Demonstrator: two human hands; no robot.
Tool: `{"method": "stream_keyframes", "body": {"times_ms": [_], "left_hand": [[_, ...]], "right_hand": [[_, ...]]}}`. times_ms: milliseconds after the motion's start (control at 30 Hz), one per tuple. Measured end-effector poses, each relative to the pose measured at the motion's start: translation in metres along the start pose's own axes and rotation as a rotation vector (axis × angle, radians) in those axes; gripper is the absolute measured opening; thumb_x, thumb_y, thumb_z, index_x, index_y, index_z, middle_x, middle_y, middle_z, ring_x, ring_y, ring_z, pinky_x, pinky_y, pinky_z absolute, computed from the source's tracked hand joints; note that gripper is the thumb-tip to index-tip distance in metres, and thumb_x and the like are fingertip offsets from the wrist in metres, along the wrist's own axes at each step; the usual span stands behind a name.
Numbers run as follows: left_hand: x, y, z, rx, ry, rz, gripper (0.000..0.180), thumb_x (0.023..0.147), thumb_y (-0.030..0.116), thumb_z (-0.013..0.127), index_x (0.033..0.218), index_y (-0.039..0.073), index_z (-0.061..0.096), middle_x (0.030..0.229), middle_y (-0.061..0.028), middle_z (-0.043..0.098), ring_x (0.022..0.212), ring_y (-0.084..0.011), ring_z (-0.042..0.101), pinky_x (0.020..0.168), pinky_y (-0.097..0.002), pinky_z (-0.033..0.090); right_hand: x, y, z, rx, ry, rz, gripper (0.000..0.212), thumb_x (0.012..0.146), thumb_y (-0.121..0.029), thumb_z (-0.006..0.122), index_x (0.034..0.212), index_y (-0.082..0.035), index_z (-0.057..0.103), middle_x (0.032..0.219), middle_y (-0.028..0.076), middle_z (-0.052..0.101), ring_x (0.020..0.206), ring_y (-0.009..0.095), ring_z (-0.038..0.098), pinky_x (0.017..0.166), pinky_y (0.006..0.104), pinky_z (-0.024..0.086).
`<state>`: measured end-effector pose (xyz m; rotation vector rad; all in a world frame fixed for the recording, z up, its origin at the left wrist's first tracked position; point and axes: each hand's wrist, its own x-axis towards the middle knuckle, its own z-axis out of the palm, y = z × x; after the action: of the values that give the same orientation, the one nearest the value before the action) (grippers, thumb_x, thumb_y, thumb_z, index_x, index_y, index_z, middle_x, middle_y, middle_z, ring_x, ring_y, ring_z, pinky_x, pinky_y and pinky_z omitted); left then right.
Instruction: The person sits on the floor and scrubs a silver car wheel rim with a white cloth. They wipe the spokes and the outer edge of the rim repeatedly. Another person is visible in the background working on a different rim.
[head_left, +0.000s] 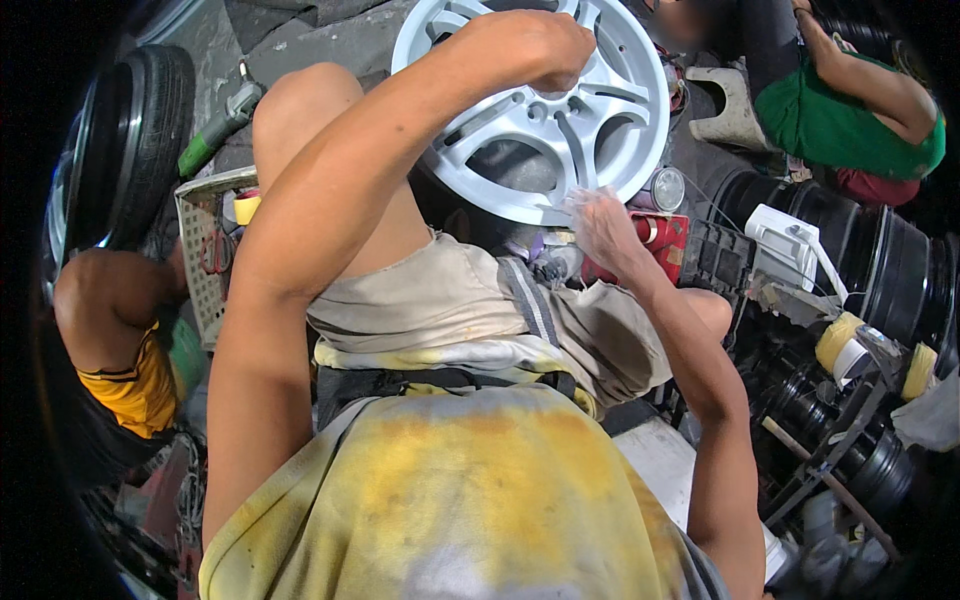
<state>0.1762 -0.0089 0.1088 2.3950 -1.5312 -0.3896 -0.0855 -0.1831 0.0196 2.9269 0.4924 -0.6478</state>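
Note:
A silver alloy wheel (655,120) with several spokes lies in front of my knees, its far edge cut off by the top of the view. My left hand (560,50) reaches over its spokes, fingers curled closed; whatever they hold is hidden beneath the hand. At the wheel's near edge, my right hand (606,228) is closed, with its fingertips against the rim. Something pale and thin shows at those fingertips, too blurred to name. Close by my right hand stand a tin can (663,188) and a red box (668,245).
A basket (195,215) with red-handled scissors (215,252) and yellow tape (246,207) sits left of my leg. Beyond it are a green grinder (215,130) and a tyre (155,130). Dark wheel rims (885,250) crowd the right. A person in green (850,115) and another in yellow shorts (130,385) sit nearby.

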Motion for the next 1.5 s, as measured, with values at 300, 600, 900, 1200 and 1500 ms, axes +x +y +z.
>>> {"method": "stream_keyframes", "body": {"times_ms": [300, 600, 900, 1200, 1500], "left_hand": [[-0.013, -0.005, -0.001, 0.003, 0.031, 0.046, 0.020, 0.078, 0.014, 0.060, 0.080, 0.001, 0.074, 0.082, -0.0212, 0.072, 0.082, -0.0348, 0.072, 0.075, -0.0447, 0.056], [-0.021, -0.002, 0.004, 0.016, 0.218, 0.061, 0.022, 0.078, 0.014, 0.059, 0.084, -0.002, 0.073, 0.085, -0.0240, 0.071, 0.086, -0.0350, 0.072, 0.076, -0.0456, 0.056], [-0.007, 0.003, -0.012, 0.025, -0.126, -0.050, 0.024, 0.082, 0.015, 0.058, 0.090, 0.000, 0.075, 0.091, -0.0237, 0.072, 0.089, -0.0369, 0.072, 0.077, -0.0466, 0.057], [-0.008, 0.008, -0.012, -0.031, -0.097, -0.092, 0.022, 0.079, 0.012, 0.062, 0.093, 0.002, 0.075, 0.094, -0.0229, 0.072, 0.090, -0.0366, 0.072, 0.077, -0.0465, 0.057], [-0.010, -0.011, -0.002, 0.008, -0.039, -0.019, 0.021, 0.079, 0.016, 0.060, 0.084, 0.000, 0.073, 0.086, -0.0214, 0.072, 0.084, -0.0354, 0.071, 0.075, -0.0435, 0.055]], "right_hand": [[-0.025, -0.003, 0.001, 0.184, 0.060, 0.168, 0.028, 0.082, -0.008, 0.061, 0.108, -0.007, 0.071, 0.114, 0.016, 0.068, 0.111, 0.031, 0.061, 0.095, 0.0428, 0.046], [-0.039, -0.011, 0.009, 0.345, 0.537, 0.016, 0.035, 0.088, -0.002, 0.050, 0.118, -0.005, 0.067, 0.114, 0.015, 0.068, 0.108, 0.031, 0.063, 0.098, 0.0411, 0.049], [-0.037, 0.009, -0.009, 0.238, 0.302, 0.105, 0.032, 0.083, -0.007, 0.057, 0.112, -0.005, 0.069, 0.115, 0.015, 0.067, 0.110, 0.032, 0.062, 0.099, 0.0454, 0.046], [-0.020, 0.062, -0.024, -0.057, 0.035, 0.063, 0.025, 0.084, -0.010, 0.054, 0.104, -0.010, 0.070, 0.115, 0.009, 0.068, 0.110, 0.023, 0.062, 0.099, 0.0470, 0.039], [-0.013, 0.030, -0.010, 0.288, -0.033, 0.046, 0.025, 0.081, -0.005, 0.054, 0.100, -0.004, 0.071, 0.105, 0.018, 0.068, 0.099, 0.033, 0.064, 0.092, 0.0439, 0.048]]}}
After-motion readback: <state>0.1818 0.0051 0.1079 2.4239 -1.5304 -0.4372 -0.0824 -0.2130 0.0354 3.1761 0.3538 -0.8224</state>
